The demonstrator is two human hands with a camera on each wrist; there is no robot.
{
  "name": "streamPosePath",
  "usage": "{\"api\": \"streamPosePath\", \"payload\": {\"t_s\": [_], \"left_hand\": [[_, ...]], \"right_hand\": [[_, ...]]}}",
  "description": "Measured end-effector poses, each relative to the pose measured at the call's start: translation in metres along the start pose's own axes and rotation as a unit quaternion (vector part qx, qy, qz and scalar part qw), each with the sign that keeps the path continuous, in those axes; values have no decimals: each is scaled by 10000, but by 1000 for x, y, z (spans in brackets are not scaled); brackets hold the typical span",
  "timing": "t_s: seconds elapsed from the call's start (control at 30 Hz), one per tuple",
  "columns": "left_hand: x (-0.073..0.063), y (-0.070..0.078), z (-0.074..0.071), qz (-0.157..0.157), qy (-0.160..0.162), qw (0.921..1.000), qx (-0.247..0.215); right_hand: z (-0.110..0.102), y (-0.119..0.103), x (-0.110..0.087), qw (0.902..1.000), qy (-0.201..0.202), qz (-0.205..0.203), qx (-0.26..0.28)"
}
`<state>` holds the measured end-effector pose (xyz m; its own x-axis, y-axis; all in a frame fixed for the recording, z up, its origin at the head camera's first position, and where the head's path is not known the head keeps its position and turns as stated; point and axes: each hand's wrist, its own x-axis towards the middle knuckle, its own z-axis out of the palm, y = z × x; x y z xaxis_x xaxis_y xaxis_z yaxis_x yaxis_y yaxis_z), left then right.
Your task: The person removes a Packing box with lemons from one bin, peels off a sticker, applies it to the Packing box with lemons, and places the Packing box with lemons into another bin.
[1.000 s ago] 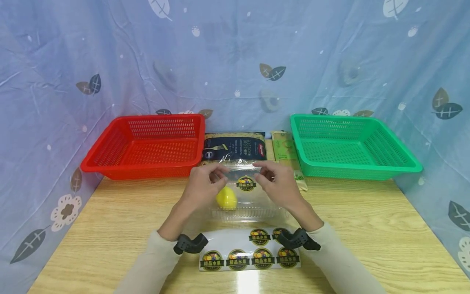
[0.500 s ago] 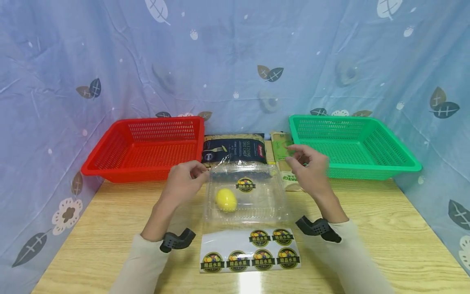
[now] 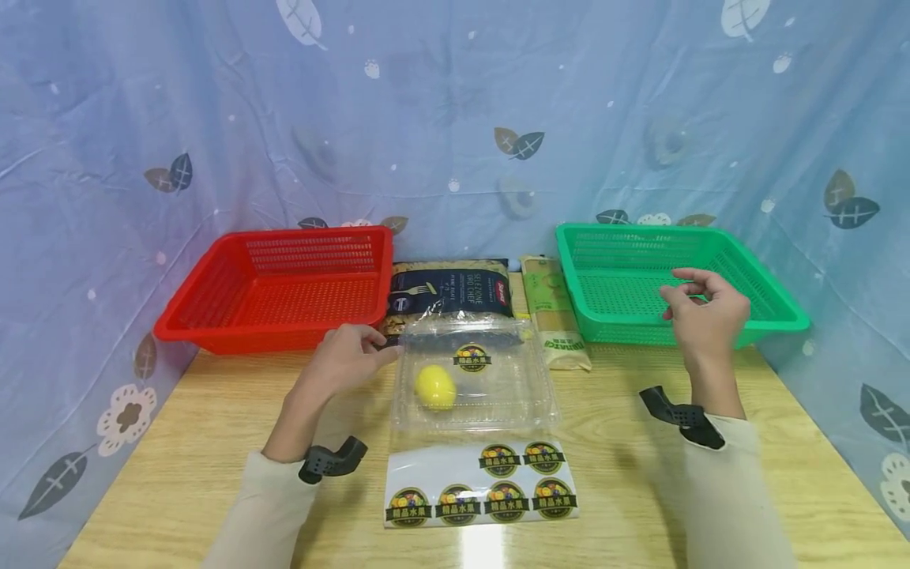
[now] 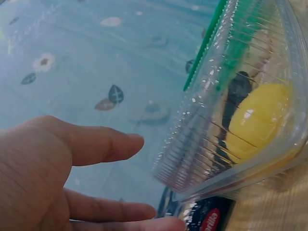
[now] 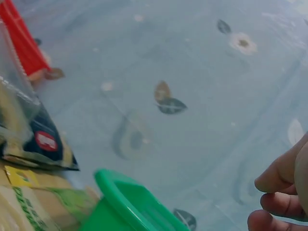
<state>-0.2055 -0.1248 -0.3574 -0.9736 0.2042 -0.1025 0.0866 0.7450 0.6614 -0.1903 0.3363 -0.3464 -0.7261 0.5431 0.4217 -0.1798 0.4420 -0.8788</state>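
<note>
A clear plastic box with a round fruit-label sticker on its top stands mid-table. A yellow lemon lies inside it, toward the left. Beside the box's back left corner is my left hand; in the left wrist view its thumb and fingers are extended, apart from the box, with nothing held. My right hand is in front of the green basket, its fingers loosely bent and holding nothing. A white sheet of label stickers lies in front of the box.
The red basket stands at the back left. Between the baskets lie a dark pasta bag, partly behind the box, and a long green-and-tan packet. A patterned blue curtain closes off the back and sides.
Both hands have drawn apart from above the box. The right moved far right toward the green basket, the left shifted to the box's left edge. Box, lemon and sticker sheet stay put.
</note>
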Motion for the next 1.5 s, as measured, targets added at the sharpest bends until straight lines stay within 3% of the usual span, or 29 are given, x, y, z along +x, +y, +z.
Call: {"api": "streamPosePath", "payload": {"t_s": [0.13,0.3,0.47,0.67,0.73,0.83,1.0,1.07,1.27,1.5], "left_hand": [[2,-6,3,-196,-385,9986,-303],[6,-16,8,-152,-675,9936,-898],[11,-24,10,-23,-1062,9792,-1731],[16,-31,13,-219,-1676,9583,-2303],[17,-32,15,-307,-1768,9521,-2476],[18,-33,18,-377,-1818,9447,-2705],[19,-33,22,-384,-1814,9426,-2776],[19,-32,23,-335,-1875,9430,-2729],[20,-27,28,-401,-2038,9347,-2883],[18,-24,29,-417,-2027,9264,-3147]], "right_hand": [[-9,7,7,9984,428,338,179],[-18,21,12,9908,956,958,75],[-28,33,18,9739,1484,1653,474],[-38,51,23,9358,2163,2458,1306],[-41,58,22,9241,2263,2730,1427],[-43,69,22,9018,2274,3066,2028],[-44,76,25,8482,2081,3493,3394],[-45,76,26,8368,2008,3572,3632],[-48,71,28,8401,1879,3534,3661],[-48,71,24,8555,1880,3344,3478]]}}
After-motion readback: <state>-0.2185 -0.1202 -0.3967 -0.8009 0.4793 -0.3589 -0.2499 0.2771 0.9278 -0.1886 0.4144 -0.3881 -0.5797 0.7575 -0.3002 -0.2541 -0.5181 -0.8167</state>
